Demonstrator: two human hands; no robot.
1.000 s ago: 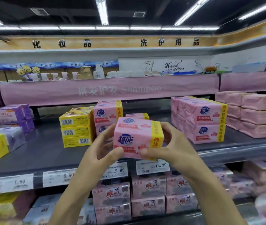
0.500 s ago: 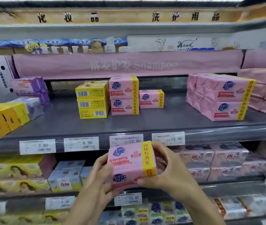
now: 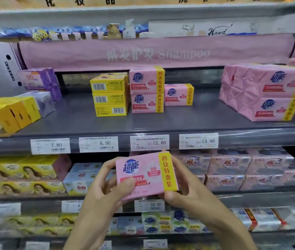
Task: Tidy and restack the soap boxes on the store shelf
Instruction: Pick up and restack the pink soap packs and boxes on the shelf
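A pink soap box with a yellow band (image 3: 145,175) is held tilted in front of the lower shelves, below the grey shelf's price strip. My left hand (image 3: 107,184) grips its left end, thumb on the front face. My right hand (image 3: 184,184) grips its right end from behind and below. On the grey shelf (image 3: 188,121) above stand a stack of two pink boxes (image 3: 147,90), one lone pink box (image 3: 178,94) to their right, and a stack of three yellow boxes (image 3: 110,97) to their left.
Larger pink packs (image 3: 263,92) fill the shelf's right side. Purple packs (image 3: 40,82) and yellow cartons (image 3: 8,112) sit at the left. Price tags (image 3: 149,142) line the shelf edge. Lower shelves hold more soap packs (image 3: 229,166). A pink Shampoo banner (image 3: 157,53) hangs above.
Both hands have carried the pink box down and away from the grey shelf, to below its price strip. The view has tilted down and moved closer.
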